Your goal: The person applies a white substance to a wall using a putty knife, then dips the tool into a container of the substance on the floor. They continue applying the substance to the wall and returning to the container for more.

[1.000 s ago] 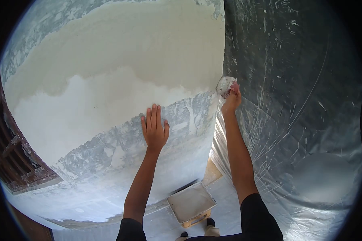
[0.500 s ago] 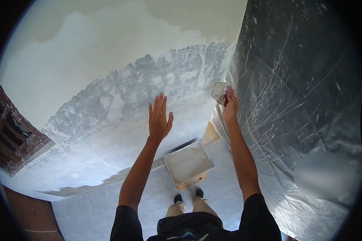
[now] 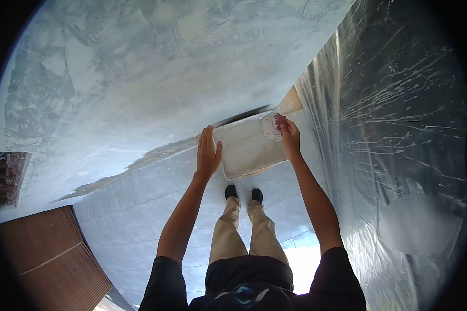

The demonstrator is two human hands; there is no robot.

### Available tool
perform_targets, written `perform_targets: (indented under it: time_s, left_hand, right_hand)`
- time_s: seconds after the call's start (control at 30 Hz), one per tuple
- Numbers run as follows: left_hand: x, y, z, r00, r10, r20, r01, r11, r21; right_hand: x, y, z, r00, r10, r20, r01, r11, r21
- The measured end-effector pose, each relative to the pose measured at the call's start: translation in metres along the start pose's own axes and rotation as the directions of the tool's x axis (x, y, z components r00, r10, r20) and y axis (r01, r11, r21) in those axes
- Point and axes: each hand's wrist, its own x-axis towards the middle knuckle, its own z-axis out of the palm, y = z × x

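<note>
My right hand [image 3: 291, 139] is closed around the reddish grip of a putty scraper [image 3: 270, 127] with a pale, plaster-smeared blade. The scraper overlaps the far right corner of a shallow rectangular tray [image 3: 238, 171], which is coated inside with whitish plaster. At the tray's left edge is my left hand [image 3: 208, 155], its fingers stretched out and the thumb apart, holding nothing.
Beyond the tray rises a wall [image 3: 155, 78] with patchy grey and white plaster. Splattered plastic sheeting [image 3: 389, 114] hangs along the right. My feet [image 3: 244, 194] stand on the covered floor just before the tray. A brown ribbed panel [image 3: 52, 259] lies lower left.
The view has tilted down, so the tray and my legs show higher up. My right hand has brought the scraper from beside the wall corner to over the tray; my left hand is now beside the tray.
</note>
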Motion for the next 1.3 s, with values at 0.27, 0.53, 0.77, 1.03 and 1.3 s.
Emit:
perform_targets:
  time_s: [0.27,0.53,0.77,1.03,1.3]
  left_hand:
    - [-0.094,-0.055,0.088,0.957,-0.265,0.116,0.275,0.958,-0.083]
    - [-0.146,-0.086,0.140,0.890,-0.432,0.146,0.450,0.884,-0.123]
    - [-0.175,-0.100,0.160,0.832,-0.529,0.168,0.551,0.823,-0.137]
    - [-0.191,-0.108,0.170,0.816,-0.547,0.187,0.576,0.799,-0.174]
    - [-0.190,-0.106,0.168,0.799,-0.563,0.213,0.599,0.778,-0.189]
  right_hand:
    - [-0.027,0.101,-0.032,0.983,-0.032,0.180,0.119,0.857,-0.501]
    - [-0.026,0.144,-0.044,0.881,-0.112,0.459,0.433,0.580,-0.690]
    - [-0.018,0.146,-0.039,0.747,-0.016,0.665,0.570,0.531,-0.627]
    - [-0.010,0.142,-0.036,0.662,0.123,0.739,0.623,0.457,-0.634]
    - [0.003,0.134,-0.034,0.605,0.204,0.770,0.622,0.483,-0.616]
